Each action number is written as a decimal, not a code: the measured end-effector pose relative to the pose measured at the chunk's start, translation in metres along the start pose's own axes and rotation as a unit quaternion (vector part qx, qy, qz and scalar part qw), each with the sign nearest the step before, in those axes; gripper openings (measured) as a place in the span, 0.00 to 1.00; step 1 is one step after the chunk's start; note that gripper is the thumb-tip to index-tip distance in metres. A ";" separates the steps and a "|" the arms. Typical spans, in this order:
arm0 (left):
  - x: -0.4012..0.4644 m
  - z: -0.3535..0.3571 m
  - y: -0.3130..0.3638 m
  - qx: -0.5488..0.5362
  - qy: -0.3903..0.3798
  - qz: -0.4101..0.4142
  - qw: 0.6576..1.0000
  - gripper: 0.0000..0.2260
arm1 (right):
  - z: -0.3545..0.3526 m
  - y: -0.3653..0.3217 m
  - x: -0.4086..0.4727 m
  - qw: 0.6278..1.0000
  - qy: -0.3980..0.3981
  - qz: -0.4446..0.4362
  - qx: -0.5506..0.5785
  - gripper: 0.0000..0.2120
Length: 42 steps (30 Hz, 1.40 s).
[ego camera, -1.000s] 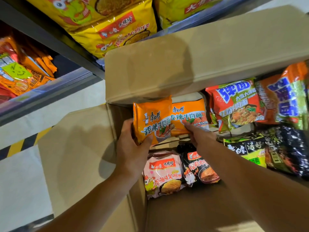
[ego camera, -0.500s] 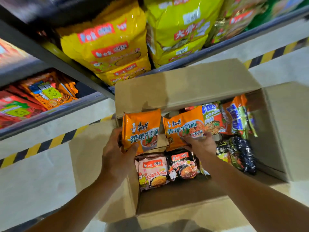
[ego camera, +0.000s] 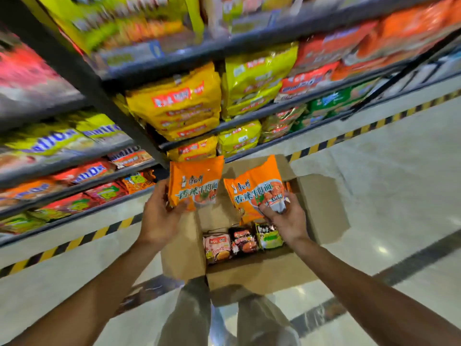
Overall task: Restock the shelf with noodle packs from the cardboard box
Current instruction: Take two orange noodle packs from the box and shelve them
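Both orange beef noodle packs (ego camera: 195,182) (ego camera: 254,193) now lifted clear of cardboard box (ego camera: 321,203), pinched in left fingers (ego camera: 183,204) and right fingers (ego camera: 265,211); shelf (ego camera: 189,142) placement next.

2 noodle packs (ego camera: 195,183) – orange; cardboard box (ego camera: 321,206) – brown; floor tape (ego camera: 349,133) – yellow-black stripes.

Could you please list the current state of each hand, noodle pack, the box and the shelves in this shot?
left hand: grips the left orange pack
right hand: grips the right orange pack
left orange pack: lifted, upright, above the box
right orange pack: lifted, tilted, above the box
cardboard box: open on the floor, flaps out, packs inside
packs inside the box: lying flat
shelves: stocked with bags
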<state>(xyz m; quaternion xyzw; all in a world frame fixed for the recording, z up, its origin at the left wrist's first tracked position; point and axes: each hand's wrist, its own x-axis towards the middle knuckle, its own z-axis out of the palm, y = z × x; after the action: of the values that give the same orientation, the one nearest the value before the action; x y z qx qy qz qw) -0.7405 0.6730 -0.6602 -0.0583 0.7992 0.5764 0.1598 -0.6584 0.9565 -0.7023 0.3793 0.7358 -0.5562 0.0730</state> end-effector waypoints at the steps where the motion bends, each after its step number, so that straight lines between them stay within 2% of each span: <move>1: -0.010 -0.012 0.022 -0.004 0.004 0.008 1.000 0.19 | -0.007 -0.020 -0.021 1.000 -0.002 -0.014 0.001 0.19; 8: -0.076 -0.091 0.116 -0.019 0.020 0.052 0.998 0.22 | -0.042 -0.126 -0.158 0.994 0.037 -0.082 0.060 0.19; 12: -0.111 -0.124 0.148 -0.037 -0.010 0.089 0.995 0.22 | -0.058 -0.150 -0.215 0.987 0.088 -0.116 0.071 0.21; 19: -0.149 -0.150 0.179 -0.080 -0.025 0.118 0.989 0.23 | -0.081 -0.171 -0.267 0.974 0.115 -0.174 0.092 0.21; 24: -0.189 -0.162 0.211 -0.084 -0.003 0.152 0.985 0.22 | -0.094 -0.185 -0.301 0.963 0.097 -0.232 0.096 0.21; 32: -0.289 -0.192 0.232 -0.054 0.121 0.178 0.975 0.21 | -0.087 -0.197 -0.346 0.947 -0.007 -0.303 0.105 0.19; 35: -0.329 -0.213 0.226 -0.049 0.174 0.183 0.966 0.21 | -0.070 -0.206 -0.363 0.943 -0.048 -0.311 0.111 0.24; 42: -0.406 -0.282 0.199 -0.062 0.261 0.174 0.948 0.22 | -0.009 -0.227 -0.415 0.928 -0.138 -0.328 0.111 0.30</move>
<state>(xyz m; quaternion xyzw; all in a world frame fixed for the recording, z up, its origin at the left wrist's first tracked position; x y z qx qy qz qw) -0.4664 0.4360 -0.2695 -0.0765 0.7734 0.6084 -0.1609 -0.5096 0.7457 -0.3063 0.0418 0.7351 -0.6744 -0.0549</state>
